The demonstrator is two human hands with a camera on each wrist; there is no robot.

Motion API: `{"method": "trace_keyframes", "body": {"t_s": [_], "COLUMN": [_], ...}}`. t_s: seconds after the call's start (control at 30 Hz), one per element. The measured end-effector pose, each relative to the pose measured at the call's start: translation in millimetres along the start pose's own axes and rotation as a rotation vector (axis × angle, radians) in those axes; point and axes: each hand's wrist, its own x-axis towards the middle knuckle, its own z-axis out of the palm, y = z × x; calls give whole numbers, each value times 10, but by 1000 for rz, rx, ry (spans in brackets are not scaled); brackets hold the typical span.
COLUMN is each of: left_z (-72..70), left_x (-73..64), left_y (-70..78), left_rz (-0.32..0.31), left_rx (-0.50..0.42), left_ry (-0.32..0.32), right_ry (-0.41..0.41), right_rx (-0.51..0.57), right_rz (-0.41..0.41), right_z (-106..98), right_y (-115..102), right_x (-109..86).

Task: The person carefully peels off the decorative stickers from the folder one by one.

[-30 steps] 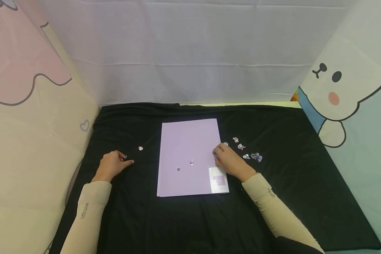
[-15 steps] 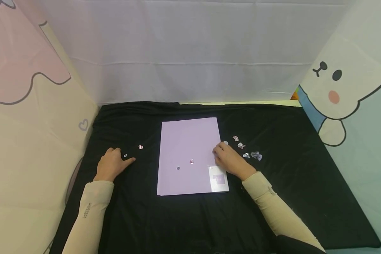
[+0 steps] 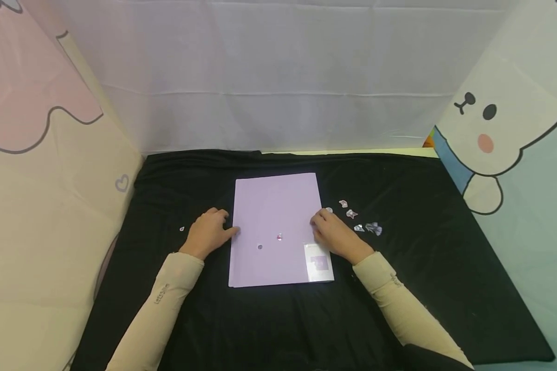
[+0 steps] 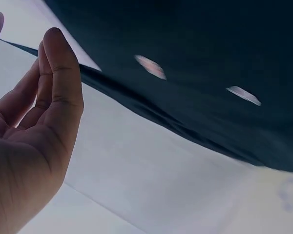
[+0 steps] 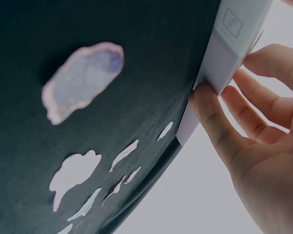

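A lilac folder (image 3: 278, 206) lies on the black cloth, with a small round grey piece (image 3: 260, 247) and a small pink piece (image 3: 279, 237) on its cover. At its left edge is my left hand (image 3: 209, 232), thumb tip overlapping the edge, fingers loosely bent with nothing between them in the left wrist view. My right hand (image 3: 334, 234) rests on the folder's right edge; the right wrist view shows fingertips against its spine (image 5: 219, 63). Two small stickers lie on the cloth left of the folder: a pinkish one (image 4: 150, 67) and a pale one (image 3: 182, 229).
Several shiny cut-out stickers lie right of the folder, among them a star-like one (image 3: 351, 214) and a larger one (image 3: 374, 229). A white label (image 3: 316, 263) sits at the folder's lower right corner. Printed fabric walls (image 3: 278, 77) surround the table.
My left hand let go of the small pale sticker, leaving it on the cloth, then moved right to the folder's left edge, covering the pinkish sticker in the head view. The right hand stayed put.
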Motion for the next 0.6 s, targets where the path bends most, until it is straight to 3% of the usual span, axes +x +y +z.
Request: {"method": "trace_keyframes", "body": {"t_s": [0.27, 0.6], "left_z": [273, 441], "left_x": [114, 106], "left_y": [540, 772], "left_rz": [164, 281], "left_rx": [42, 55], "left_ry": [-63, -85], "right_ry": [17, 29], "right_rx": [-5, 1], "right_rz": [-2, -8], "right_z": [2, 15], "right_y": [3, -8], "right_x": [5, -10]}}
